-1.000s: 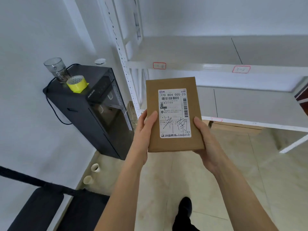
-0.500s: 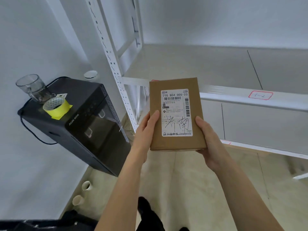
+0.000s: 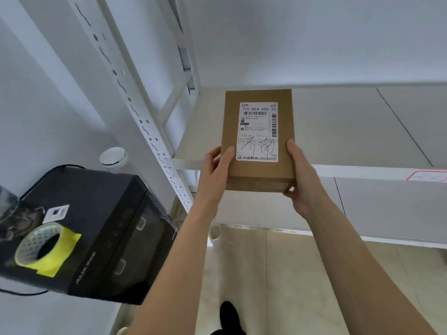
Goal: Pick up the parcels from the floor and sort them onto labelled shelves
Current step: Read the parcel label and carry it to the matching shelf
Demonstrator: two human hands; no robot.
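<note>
Holding a flat brown parcel (image 3: pixel 258 141) over the left end of the upper shelf (image 3: pixel 350 131), label side up, near edge past the shelf's front rail and not yet resting on the board as far as can be judged. Printed white shipping label (image 3: pixel 259 131) on top, with handwritten characters across its lower part. Left hand (image 3: pixel 215 170) closed on the near left edge, thumb on top beside the label, fingers hidden under the box. Right hand (image 3: pixel 300 175) closed on the near right corner, thumb along the side, fingers wrapped underneath.

Risk first at the grip: held only at the near end, so far end free to dip and strike the rail if lowered too early. Fingers under the box likely to be pinched between cardboard and board if set down flat without sliding out first.

Risk next at the sorting: red-outlined tag (image 3: pixel 427 176) on the rail well to the right, writing too blurred to read; any tag at the left section hidden behind the parcel and the left hand. Placing without checking could put the parcel in the wrong section.

Further out, white slotted upright (image 3: pixel 147 122) close to the left elbow's path. Black appliance (image 3: pixel 101 228) at lower left with a tape roll (image 3: pixel 41 247) on top, easy to knock when drawing the arm back.
</note>
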